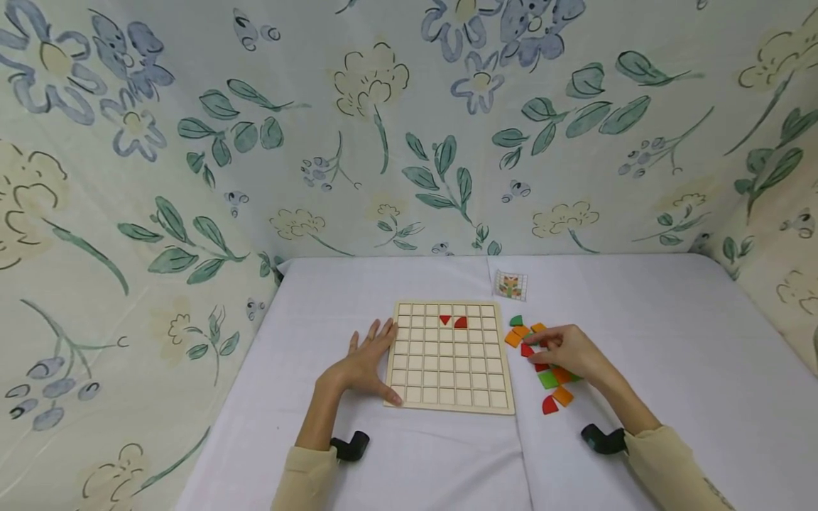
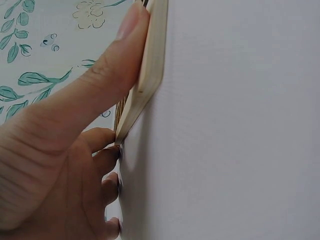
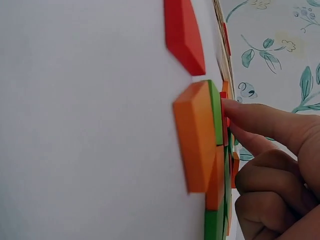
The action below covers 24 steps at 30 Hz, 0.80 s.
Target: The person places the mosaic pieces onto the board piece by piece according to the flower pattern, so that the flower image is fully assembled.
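R hand (image 1: 571, 353) pinches red pc (image 1: 527, 350); sleeve mark (image 1: 718, 492) illegible.

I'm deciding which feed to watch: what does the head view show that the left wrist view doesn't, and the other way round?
Only the head view: two red pieces on the board, the right hand at the loose coloured pieces, and the small picture card.

Only the left wrist view: the left hand from its palm side, with a close look at the board's side edge.

Both: the left hand touching the board, the white cloth and the floral fabric.
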### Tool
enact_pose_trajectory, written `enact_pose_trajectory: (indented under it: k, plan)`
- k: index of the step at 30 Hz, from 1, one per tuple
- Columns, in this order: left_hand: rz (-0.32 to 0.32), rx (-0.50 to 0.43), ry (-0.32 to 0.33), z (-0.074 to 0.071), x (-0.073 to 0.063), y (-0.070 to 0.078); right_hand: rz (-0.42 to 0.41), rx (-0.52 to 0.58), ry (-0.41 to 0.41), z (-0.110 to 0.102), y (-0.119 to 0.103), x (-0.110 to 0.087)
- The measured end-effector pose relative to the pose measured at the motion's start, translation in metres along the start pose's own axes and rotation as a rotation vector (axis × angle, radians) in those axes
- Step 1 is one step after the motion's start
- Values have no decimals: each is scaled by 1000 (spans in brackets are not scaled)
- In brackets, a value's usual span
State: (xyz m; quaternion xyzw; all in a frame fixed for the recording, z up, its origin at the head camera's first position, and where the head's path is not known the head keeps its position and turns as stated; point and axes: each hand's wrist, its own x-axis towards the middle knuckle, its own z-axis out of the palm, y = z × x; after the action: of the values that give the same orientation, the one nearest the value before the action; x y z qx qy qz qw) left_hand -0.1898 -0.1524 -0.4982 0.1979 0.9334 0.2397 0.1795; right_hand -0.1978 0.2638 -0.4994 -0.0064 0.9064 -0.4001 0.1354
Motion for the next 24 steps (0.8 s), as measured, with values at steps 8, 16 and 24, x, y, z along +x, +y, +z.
enact_pose_trajectory:
  k: [8, 16, 24]
  plan:
    - [-4, 2, -2, 1, 0, -1, 7, -9, 34, 4, -4, 0]
    - [-7, -9, -2, 0, 0, 1, -12, -55, 47, 7, -5, 0]
    - [-16, -3, -6, 0, 0, 1, -7, -44, 45, 9, -8, -1]
